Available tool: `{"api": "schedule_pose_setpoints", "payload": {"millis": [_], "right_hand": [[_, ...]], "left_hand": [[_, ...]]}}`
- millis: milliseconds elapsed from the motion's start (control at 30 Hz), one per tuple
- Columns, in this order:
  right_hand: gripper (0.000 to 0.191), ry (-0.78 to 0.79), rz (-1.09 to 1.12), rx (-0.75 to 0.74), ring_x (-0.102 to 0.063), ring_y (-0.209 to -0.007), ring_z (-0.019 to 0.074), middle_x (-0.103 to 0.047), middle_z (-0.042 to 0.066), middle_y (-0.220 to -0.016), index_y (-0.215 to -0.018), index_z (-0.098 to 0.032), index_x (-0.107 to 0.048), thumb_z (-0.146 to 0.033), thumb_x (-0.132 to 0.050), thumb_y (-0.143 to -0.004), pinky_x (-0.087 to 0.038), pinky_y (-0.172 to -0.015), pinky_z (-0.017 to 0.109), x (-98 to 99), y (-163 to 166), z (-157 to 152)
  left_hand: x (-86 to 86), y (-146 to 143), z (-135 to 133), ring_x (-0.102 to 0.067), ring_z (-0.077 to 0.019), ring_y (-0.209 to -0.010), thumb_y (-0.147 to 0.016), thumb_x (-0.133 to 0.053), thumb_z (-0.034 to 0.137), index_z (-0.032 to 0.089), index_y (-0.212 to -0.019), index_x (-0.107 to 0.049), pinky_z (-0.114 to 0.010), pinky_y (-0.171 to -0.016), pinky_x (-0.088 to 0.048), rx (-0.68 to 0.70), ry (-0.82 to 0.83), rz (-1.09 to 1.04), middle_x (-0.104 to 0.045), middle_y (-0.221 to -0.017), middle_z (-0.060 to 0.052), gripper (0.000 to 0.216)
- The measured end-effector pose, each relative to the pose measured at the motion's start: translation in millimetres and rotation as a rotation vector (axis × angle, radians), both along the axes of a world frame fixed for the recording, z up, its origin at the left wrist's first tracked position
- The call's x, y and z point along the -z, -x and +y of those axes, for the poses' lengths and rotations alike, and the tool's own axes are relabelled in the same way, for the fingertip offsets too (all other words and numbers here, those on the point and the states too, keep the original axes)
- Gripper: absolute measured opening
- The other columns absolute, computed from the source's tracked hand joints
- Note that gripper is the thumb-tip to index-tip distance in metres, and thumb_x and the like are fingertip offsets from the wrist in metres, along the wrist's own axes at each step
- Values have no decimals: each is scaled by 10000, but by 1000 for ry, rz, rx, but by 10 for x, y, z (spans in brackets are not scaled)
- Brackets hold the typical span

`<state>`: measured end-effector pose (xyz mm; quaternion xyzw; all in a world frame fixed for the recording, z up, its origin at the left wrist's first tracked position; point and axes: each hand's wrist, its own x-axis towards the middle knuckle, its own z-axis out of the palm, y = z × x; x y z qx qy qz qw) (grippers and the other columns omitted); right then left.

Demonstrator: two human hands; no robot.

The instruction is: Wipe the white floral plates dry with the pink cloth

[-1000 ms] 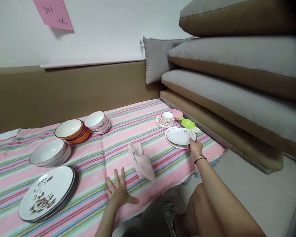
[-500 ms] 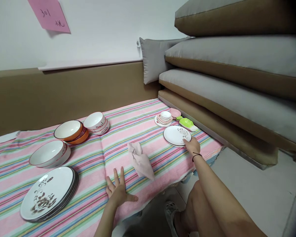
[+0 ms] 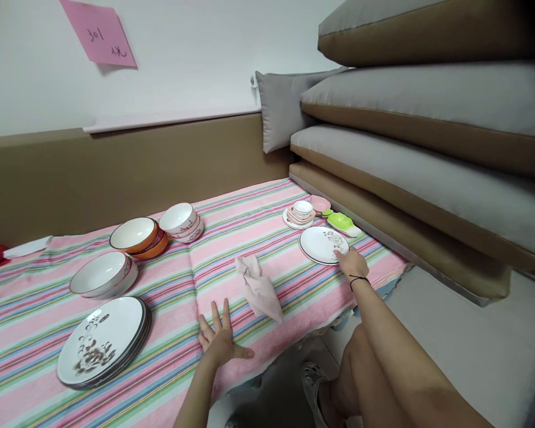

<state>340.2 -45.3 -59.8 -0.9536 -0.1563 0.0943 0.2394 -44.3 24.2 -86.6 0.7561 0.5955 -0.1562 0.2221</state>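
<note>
My right hand (image 3: 353, 263) grips the near right rim of a white plate (image 3: 321, 244) with a dark edge and a flower print. Its thumb lies on top of the rim, and the other fingers are mostly hidden. Another plate's rim shows just beneath. My left hand (image 3: 220, 340) rests on the striped cloth (image 3: 173, 333), fingers spread, holding nothing. Just beyond it lies a crumpled pale pink rag (image 3: 259, 289). Behind the gripped plate sit a stack of small white dishes (image 3: 302, 208), a pink bowl (image 3: 320, 204) and a green leaf-shaped dish (image 3: 341, 223).
On the left are a stack of flowered plates (image 3: 104, 342), white bowls (image 3: 100, 273), orange bowls (image 3: 136, 235) and red-patterned bowls (image 3: 181, 220). Thick stacked cushions (image 3: 410, 154) rise along the right. The cloth's front edge drops to the floor (image 3: 450, 351).
The view has shifted slightly, so everything appears a little further right. The plate in my right hand lies nearly level over the one below. Both hands keep their poses.
</note>
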Motion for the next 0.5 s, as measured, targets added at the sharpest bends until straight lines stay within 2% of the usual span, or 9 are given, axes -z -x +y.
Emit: {"api": "schedule_pose_setpoints", "payload": {"millis": [133, 200, 267, 333, 400, 433, 500], "right_hand": [[600, -80, -67, 41, -627, -1014, 359, -660, 246, -1037, -1330, -74, -448, -508, -306, -942, -480, -800, 459, -235, 61, -107], [603, -135, -103, 9, -637, -993, 333, -681, 196, -992, -1393, -116, -381, -513, -281, -949, -481, -803, 438, -351, 127, -262], [579, -201, -110, -96, -664, -908, 282, -707, 107, -874, -1399, -180, -381, -523, -337, -936, -491, -797, 384, -407, 245, -515], [556, -338, -83, -309, -674, -864, 258, -716, 90, -896, -1349, -196, -449, -533, -375, -913, -504, -795, 367, -374, 431, -853], [535, -373, -37, -460, -642, -1042, 257, -677, 93, -1152, -1284, -238, -527, -559, -438, -865, -495, -895, 375, -251, 684, -1231], [547, -385, -4, -472, -595, -1149, 264, -625, 93, -1263, -1254, -236, -559, -575, -473, -833, -469, -967, 386, -167, 828, -1417], [528, -370, 116, -401, -561, -1212, 254, -600, 62, -1311, -1233, -255, -588, -579, -414, -854, -444, -1030, 393, 8, 1128, -1756]], "left_hand": [[-12, 7, 9, 281, -470, -1348, -402, -797, 487, 273, -1510, 83, -609, -1092, -59, -3, 27, -28, 343, -1522, -66, 1431], [-24, 10, 14, 279, -472, -1347, -392, -800, 484, 270, -1511, 80, -615, -1089, -61, -2, 31, -32, 339, -1524, -73, 1440], [-45, 11, 20, 274, -476, -1348, -398, -795, 502, 264, -1512, 78, -615, -1088, -64, 8, 46, -32, 341, -1522, -78, 1435], [-71, 7, 23, 270, -484, -1346, -402, -787, 526, 259, -1512, 77, -616, -1085, -71, 15, 61, -25, 344, -1519, -83, 1433], [-95, -4, 23, 261, -493, -1346, -398, -784, 538, 258, -1513, 73, -619, -1081, -77, 16, 59, -11, 337, -1523, -87, 1433], [-105, -12, 22, 254, -497, -1348, -398, -782, 542, 259, -1512, 74, -620, -1080, -80, 16, 52, 0, 332, -1525, -89, 1433], [-115, -25, 18, 233, -501, -1356, -410, -774, 557, 261, -1510, 85, -615, -1082, -88, 22, 39, 31, 325, -1527, -86, 1426]]}}
